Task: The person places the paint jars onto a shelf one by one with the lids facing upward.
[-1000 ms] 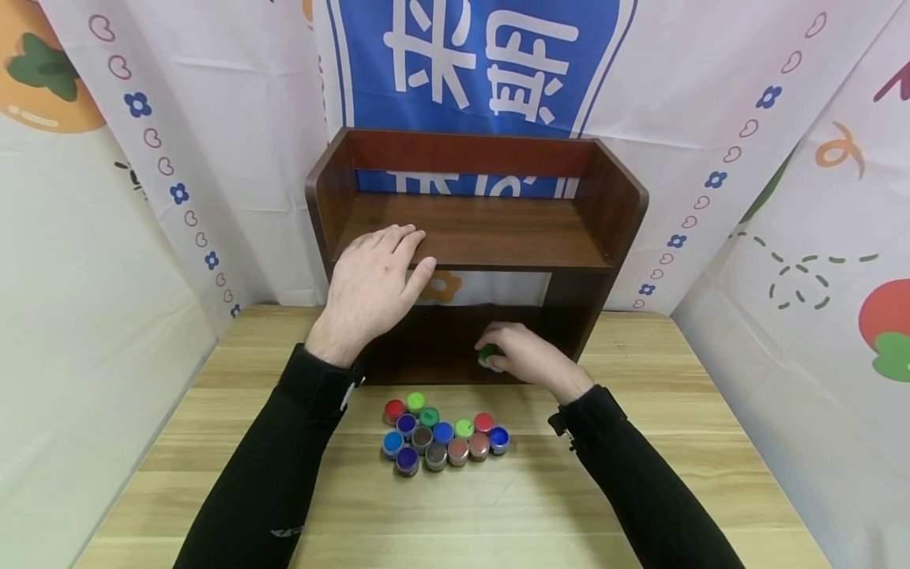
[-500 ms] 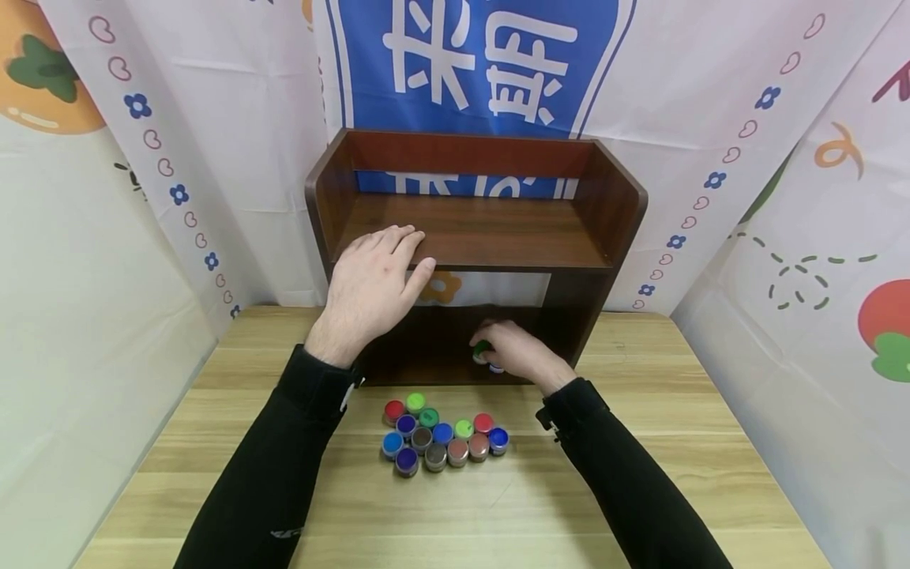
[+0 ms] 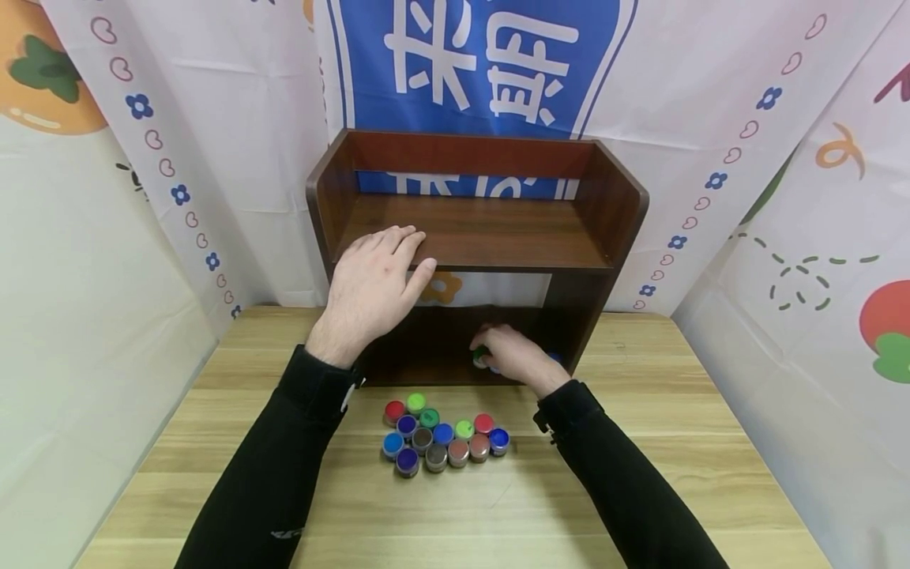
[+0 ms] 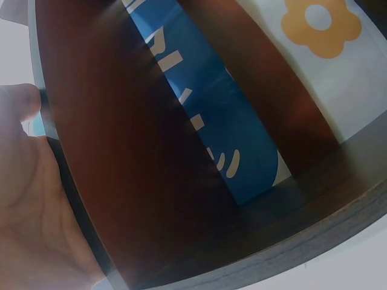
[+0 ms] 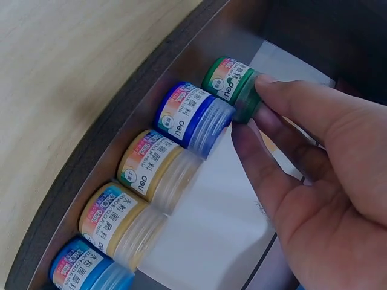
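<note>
My right hand (image 3: pixel 515 354) is inside the lower compartment of the dark brown shelf (image 3: pixel 469 237). In the right wrist view its thumb and fingers pinch the clear end of a small green paint jar (image 5: pixel 230 80). That jar lies at the end of a row, close beside a blue paint jar (image 5: pixel 188 115). Farther along are two yellow-ochre paint jars (image 5: pixel 158 166) and a light blue one (image 5: pixel 84 267). My left hand (image 3: pixel 373 276) rests on the upper board's front edge at left, fingers extended. In the head view, my right hand hides most of the row.
On the wooden table (image 3: pixel 441 521), a cluster of several paint jars (image 3: pixel 436 456) in red, green, blue, purple, brown and grey stands in front of the shelf. Printed white cloth (image 3: pixel 242 158) hangs behind and at both sides.
My right hand has shifted slightly left inside the lower compartment with the green paint jar. Blue jar parts have come into sight around it. My left hand has stayed still.
</note>
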Available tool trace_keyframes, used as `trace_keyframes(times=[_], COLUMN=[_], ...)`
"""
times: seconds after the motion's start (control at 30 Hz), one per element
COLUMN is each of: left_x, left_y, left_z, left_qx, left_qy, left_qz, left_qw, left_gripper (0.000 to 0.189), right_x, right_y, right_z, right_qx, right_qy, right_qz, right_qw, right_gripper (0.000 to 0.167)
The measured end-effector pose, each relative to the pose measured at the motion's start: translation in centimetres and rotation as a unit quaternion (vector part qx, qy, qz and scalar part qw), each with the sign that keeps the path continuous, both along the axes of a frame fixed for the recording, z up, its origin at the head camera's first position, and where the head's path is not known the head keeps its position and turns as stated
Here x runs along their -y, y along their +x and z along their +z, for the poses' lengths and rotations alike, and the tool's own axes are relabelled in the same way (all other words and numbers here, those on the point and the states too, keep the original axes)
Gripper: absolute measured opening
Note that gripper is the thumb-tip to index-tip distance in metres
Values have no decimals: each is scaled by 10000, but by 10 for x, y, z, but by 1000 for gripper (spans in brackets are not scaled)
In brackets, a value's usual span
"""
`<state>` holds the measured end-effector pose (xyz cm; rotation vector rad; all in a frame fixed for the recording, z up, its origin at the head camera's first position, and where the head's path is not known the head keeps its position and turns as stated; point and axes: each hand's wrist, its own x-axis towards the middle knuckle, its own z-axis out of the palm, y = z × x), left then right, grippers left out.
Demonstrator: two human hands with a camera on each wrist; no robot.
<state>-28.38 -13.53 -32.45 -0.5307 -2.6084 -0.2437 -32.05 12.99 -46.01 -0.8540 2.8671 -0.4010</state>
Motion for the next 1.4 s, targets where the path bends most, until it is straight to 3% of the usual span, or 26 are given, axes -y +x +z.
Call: trace_keyframes(times=[0.47, 0.67, 1.07, 1.4], left_x=[0, 0, 1, 0], left_y=[0, 0, -1, -1], left_z=[0, 0, 0, 0], left_qx=[-41, -38, -33, 31], left_qy=[-9, -30, -53, -42], left_qz=[-17, -13, 2, 11], left_qw=[10000, 10000, 10000, 10000], left_gripper=[67, 68, 68, 68], right_x=[3, -2, -21, -38], right_y=[1, 6, 35, 61], right_z=[-3, 1, 5, 9], right_qx=[-21, -101, -39, -174], right_qy=[195, 24, -462, -241], right_qz=[104, 54, 364, 1223], right_qw=[9998, 9999, 9983, 9920], right_gripper=[31, 32, 27, 29])
